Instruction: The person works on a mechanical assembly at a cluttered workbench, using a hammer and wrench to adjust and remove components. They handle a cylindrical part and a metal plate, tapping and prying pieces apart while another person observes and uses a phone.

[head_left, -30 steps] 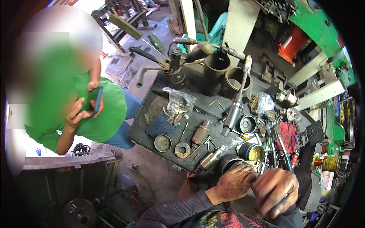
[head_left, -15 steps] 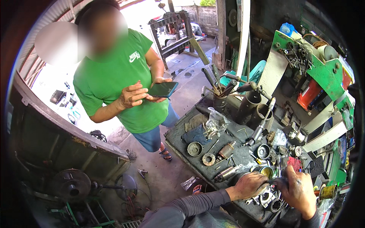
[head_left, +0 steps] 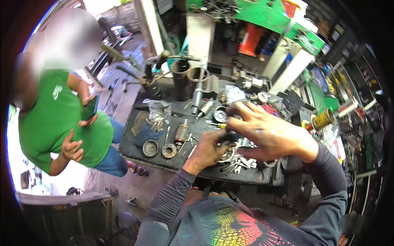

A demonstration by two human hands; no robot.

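One dark piece [head_left: 234,134] showed between the left hand [head_left: 208,149] and the right hand [head_left: 266,133], above the near half of the workbench [head_left: 178,112]. The left hand's fingers were bent; the right was curled, its thumb apart; whether either gripped the piece could not be told. On the workbench's left part lay a flat ring [head_left: 164,152] and a round cup [head_left: 150,148].

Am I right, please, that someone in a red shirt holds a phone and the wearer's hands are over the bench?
The head view shows a green shirt, not red. The phone is indeed held, and the left hand and right hand are over the bench.
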